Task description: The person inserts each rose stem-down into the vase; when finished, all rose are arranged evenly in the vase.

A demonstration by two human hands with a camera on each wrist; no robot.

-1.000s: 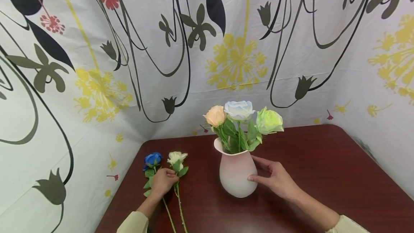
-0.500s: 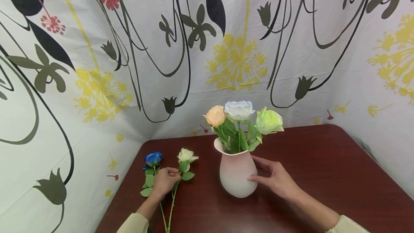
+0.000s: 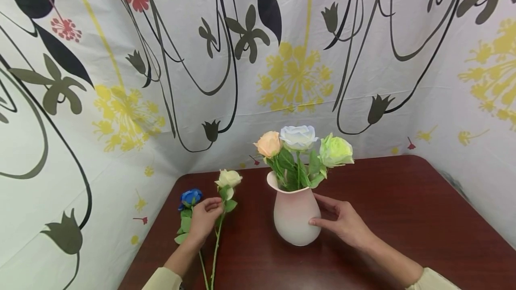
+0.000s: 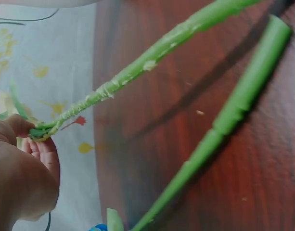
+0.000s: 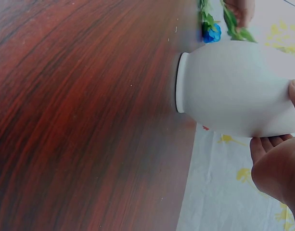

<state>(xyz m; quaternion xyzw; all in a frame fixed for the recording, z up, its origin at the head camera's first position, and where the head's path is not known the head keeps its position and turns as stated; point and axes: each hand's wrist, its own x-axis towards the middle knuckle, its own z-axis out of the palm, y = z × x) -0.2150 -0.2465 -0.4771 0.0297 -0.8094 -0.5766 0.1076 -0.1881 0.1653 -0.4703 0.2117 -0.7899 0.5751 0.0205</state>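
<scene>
A person's left hand [image 3: 206, 219] pinches a cream rose [image 3: 228, 178] by its stem [image 4: 152, 57] above the table [image 3: 387, 191], near a blue rose [image 3: 191, 196] lying there, while the right hand [image 3: 346, 223] holds a vase [image 3: 296, 218] of three roses [image 3: 298, 138] between thumb and fingers.

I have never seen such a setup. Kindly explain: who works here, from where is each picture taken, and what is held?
No machine is here: a person works with two bare hands. The wide picture comes from a head camera, the close ones from a camera on each wrist. On the table lies a blue rose. The left hand pinches a cream rose by its stem. The right hand holds an upright vase with three more roses in it.
</scene>
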